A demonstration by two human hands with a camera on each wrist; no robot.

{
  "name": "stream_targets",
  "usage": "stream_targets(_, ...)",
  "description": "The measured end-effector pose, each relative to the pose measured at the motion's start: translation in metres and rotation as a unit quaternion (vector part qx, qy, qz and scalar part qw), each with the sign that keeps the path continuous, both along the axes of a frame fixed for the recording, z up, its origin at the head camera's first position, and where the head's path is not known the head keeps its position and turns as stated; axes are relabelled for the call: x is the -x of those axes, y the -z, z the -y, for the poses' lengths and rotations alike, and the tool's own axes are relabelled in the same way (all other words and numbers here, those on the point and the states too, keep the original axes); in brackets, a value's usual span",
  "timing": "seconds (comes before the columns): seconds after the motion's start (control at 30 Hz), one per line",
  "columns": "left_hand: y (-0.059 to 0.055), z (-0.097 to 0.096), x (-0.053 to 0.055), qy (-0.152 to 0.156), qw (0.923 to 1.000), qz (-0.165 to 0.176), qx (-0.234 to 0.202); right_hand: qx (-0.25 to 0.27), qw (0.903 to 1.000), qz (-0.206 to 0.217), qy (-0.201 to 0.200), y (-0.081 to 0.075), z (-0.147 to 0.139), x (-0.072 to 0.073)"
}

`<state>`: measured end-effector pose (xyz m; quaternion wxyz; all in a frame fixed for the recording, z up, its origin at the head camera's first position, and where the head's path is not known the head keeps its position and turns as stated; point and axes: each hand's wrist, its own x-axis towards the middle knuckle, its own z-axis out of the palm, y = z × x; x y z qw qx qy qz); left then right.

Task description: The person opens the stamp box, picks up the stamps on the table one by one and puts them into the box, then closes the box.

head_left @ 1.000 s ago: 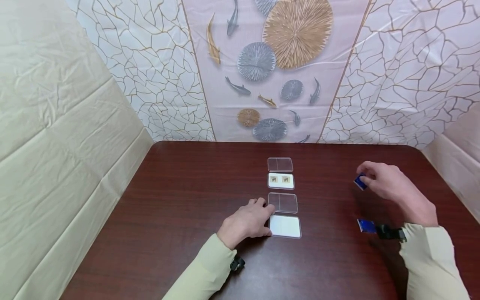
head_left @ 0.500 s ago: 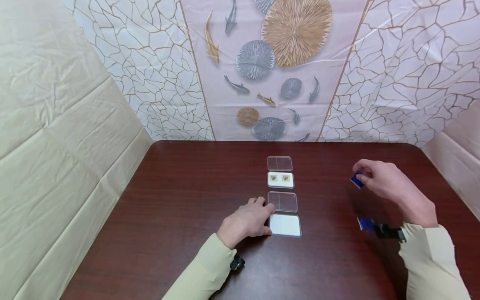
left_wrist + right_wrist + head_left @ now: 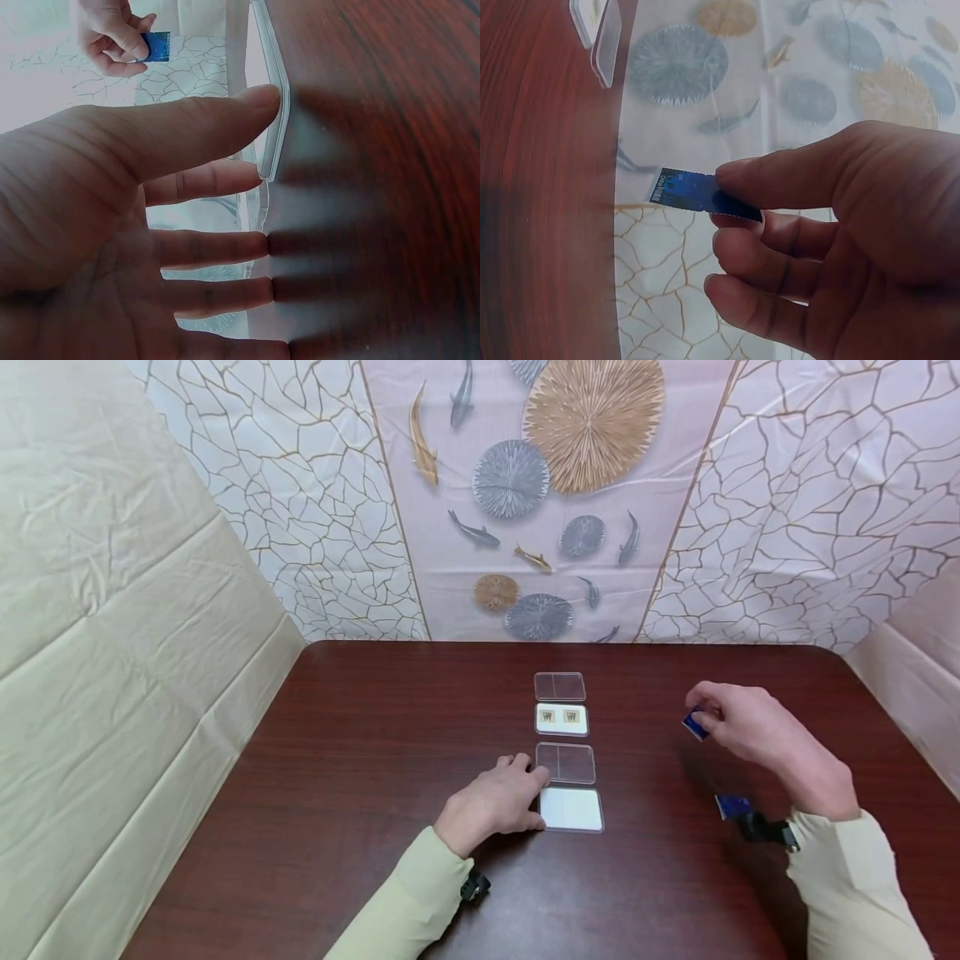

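Observation:
My right hand (image 3: 738, 722) pinches a blue postage stamp (image 3: 686, 190) between thumb and fingers, held above the table right of the cases. Its perforated edge and pale printed end stick out past the thumb in the right wrist view. My left hand (image 3: 495, 802) rests at the left side of a flat plastic case with a white inside (image 3: 572, 810). The left thumb (image 3: 259, 101) touches the case's near corner, and the index tip lies at its far end. The other left fingers are straight, tips on the table. Another blue stamp (image 3: 729, 807) lies by the right wrist.
Behind the nearest case lies its clear lid (image 3: 573, 765). Farther back, another white-backed case (image 3: 560, 729) holds two tan stamps side by side, with a clear lid (image 3: 559, 687) beyond it. All lie on a dark wooden table (image 3: 360, 735) before a patterned cloth backdrop.
My right hand has moved a little to the left, carrying the blue stamp. My left hand stays at the nearest case, which has barely shifted.

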<state>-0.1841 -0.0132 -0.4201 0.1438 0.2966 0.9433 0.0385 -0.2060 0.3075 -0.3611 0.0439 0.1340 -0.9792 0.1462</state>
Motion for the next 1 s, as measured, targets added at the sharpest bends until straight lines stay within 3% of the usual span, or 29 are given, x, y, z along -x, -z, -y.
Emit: stream_targets(1.0,-0.001,0.0,-0.001,-0.001,1.0,0.002,0.002,-0.019,0.9985,-0.007,-0.051,-0.006,0.04,-0.012)
